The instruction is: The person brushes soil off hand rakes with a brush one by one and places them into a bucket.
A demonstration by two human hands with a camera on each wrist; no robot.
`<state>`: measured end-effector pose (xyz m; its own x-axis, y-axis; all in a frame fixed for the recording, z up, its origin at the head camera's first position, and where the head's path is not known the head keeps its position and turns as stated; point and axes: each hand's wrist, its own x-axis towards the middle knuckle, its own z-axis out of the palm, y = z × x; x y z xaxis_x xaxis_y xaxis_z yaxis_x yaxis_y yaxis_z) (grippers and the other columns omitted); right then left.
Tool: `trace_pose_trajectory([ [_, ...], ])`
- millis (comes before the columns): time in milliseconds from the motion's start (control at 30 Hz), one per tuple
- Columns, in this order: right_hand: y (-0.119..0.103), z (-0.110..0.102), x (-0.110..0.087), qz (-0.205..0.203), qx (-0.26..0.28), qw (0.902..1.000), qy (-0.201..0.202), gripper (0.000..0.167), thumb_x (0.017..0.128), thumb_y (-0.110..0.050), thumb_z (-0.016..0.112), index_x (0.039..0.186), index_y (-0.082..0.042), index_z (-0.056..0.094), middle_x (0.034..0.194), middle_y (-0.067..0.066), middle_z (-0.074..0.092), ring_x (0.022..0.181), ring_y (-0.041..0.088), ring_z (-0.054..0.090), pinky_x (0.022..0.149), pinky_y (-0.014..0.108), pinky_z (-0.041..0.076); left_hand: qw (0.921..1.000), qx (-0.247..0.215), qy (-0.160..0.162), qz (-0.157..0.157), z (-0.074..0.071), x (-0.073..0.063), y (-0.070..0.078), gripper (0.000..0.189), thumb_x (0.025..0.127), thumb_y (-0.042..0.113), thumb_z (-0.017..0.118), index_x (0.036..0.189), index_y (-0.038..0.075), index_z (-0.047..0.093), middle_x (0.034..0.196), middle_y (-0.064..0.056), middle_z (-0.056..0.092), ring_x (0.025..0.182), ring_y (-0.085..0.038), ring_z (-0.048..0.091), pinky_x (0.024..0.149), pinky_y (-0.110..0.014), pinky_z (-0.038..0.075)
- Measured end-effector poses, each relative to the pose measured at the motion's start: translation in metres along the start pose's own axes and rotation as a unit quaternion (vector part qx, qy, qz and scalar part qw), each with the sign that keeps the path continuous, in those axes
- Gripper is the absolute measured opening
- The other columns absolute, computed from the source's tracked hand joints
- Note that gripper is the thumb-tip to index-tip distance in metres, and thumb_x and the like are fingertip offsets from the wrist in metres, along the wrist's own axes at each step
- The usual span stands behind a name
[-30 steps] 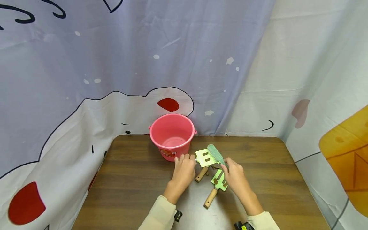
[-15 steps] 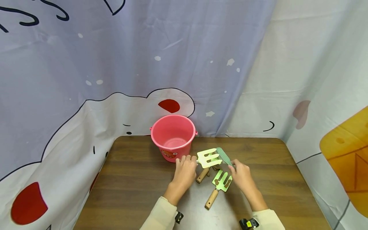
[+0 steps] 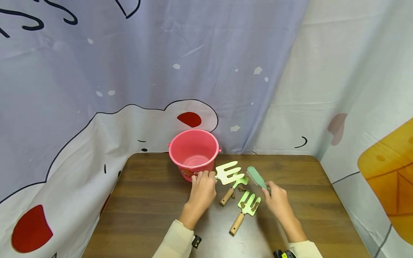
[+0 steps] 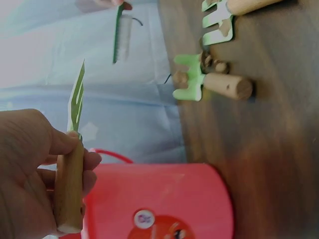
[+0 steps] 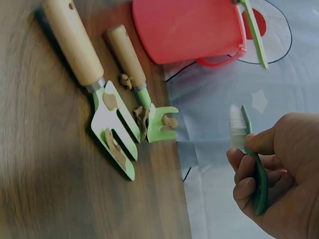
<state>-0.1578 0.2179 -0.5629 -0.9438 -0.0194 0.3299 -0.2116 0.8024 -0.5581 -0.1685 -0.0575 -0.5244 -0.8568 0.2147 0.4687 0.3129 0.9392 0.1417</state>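
Observation:
My left hand (image 3: 201, 191) grips the wooden handle of a light green garden fork (image 3: 227, 172), its tines pointing right, in front of the pink bucket (image 3: 208, 166). In the left wrist view that fork (image 4: 69, 189) is seen edge-on, thumb near the neck. A green brush (image 3: 256, 176) with white bristles is held in my right hand (image 3: 279, 200). The right wrist view shows fingers and thumb around the brush handle (image 5: 259, 184), bristles facing the bucket side. Fork and brush are apart.
On the wooden table (image 3: 145, 215) lie a second garden fork (image 3: 237, 224) with brown bits on its tines and a small hand rake (image 3: 227, 197). Brown crumpled pieces (image 5: 142, 122) lie beside the rake. A patterned curtain (image 3: 129, 71) hangs behind the table.
The brush overlapped the held fork's tines earlier; now it has moved off to the right. My left hand has shifted slightly left with the fork, uncovering more of the rake.

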Motion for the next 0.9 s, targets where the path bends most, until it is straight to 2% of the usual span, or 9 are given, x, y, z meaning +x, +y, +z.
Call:
trace_pose_trajectory([
  [233, 0.01, -0.006, -0.006, -0.036, -0.016, 0.9984, 0.04, 0.019, 0.09, 0.004, 0.072, 0.107, 0.011, 0.067, 0.095, 0.026, 0.07, 0.084, 0.041, 0.071, 0.072, 0.054, 0.057, 0.9999, -0.005, 0.011, -0.005, -0.021, 0.009, -0.015, 0.02, 0.084, 0.002, 0.077, 0.101, 0.006, 0.067, 0.088, -0.01, 0.066, 0.085, -0.031, 0.062, 0.07, -0.046, 0.042],
  [467, 0.022, -0.01, -0.013, -0.052, -0.022, 0.9957, 0.073, 0.022, 0.088, 0.006, 0.073, 0.109, 0.012, 0.068, 0.097, 0.027, 0.069, 0.084, 0.043, 0.07, 0.072, 0.055, 0.057, 0.9994, -0.025, 0.001, -0.022, -0.04, 0.019, -0.036, 0.023, 0.088, -0.004, 0.072, 0.111, 0.0, 0.068, 0.094, -0.012, 0.067, 0.086, -0.031, 0.062, 0.07, -0.042, 0.041],
  [567, 0.026, -0.012, -0.015, -0.054, -0.029, 0.9948, 0.081, 0.023, 0.088, 0.006, 0.074, 0.109, 0.012, 0.068, 0.096, 0.026, 0.068, 0.082, 0.04, 0.069, 0.07, 0.053, 0.057, 0.9991, -0.03, -0.001, -0.03, -0.045, 0.025, -0.046, 0.033, 0.083, -0.007, 0.075, 0.114, -0.002, 0.066, 0.098, -0.015, 0.067, 0.09, -0.033, 0.062, 0.071, -0.044, 0.042],
  [767, 0.035, -0.014, -0.021, -0.067, -0.041, 0.993, 0.089, 0.024, 0.086, 0.007, 0.075, 0.109, 0.012, 0.068, 0.095, 0.025, 0.068, 0.08, 0.037, 0.069, 0.067, 0.05, 0.057, 0.9976, -0.033, -0.029, -0.053, -0.051, 0.037, -0.063, 0.046, 0.073, -0.01, 0.08, 0.115, -0.004, 0.063, 0.101, -0.018, 0.062, 0.091, -0.036, 0.059, 0.071, -0.048, 0.043],
  [900, 0.041, -0.017, -0.024, -0.067, -0.044, 0.9934, 0.081, 0.025, 0.086, 0.008, 0.075, 0.109, 0.013, 0.068, 0.094, 0.025, 0.067, 0.077, 0.036, 0.069, 0.065, 0.046, 0.058, 0.9963, -0.024, -0.052, -0.064, -0.051, 0.044, -0.071, 0.044, 0.074, -0.01, 0.078, 0.115, -0.005, 0.063, 0.1, -0.02, 0.061, 0.091, -0.037, 0.059, 0.071, -0.048, 0.043],
])
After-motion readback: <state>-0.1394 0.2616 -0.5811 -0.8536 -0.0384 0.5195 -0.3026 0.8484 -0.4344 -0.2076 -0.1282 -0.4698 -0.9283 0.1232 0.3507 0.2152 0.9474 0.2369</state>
